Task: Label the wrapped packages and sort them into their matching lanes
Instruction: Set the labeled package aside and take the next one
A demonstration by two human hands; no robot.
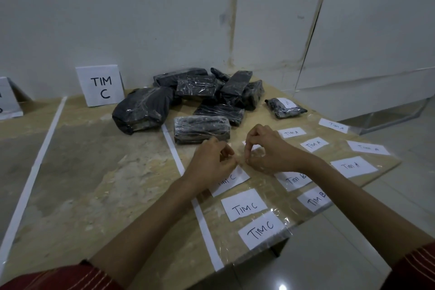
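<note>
Black plastic-wrapped packages [202,92] sit heaped at the far side of a pale wooden board [106,172], and we look down on them past two bare forearms. One package [201,132] lies apart at the front of the heap, just beyond our hands, and another small package [285,107] with a white label stuck on it rests alone to the right. Our left hand [211,162] and right hand [268,153] meet fingertip to fingertip above the board, both pinched narrow on what looks like a strip of clear tape; the strip itself is too faint to make out. Just below the hands lies a "TIM C" paper label [231,181], partly under the left hand, with two more "TIM C" slips [243,205] nearer us. "TIM B" slips [294,180] and "TIM A" slips [314,144] spread to the right. A standing "TIM C" sign [100,85] leans against the wall [141,19], and white tape lines [171,148] mark lanes across the board.
</note>
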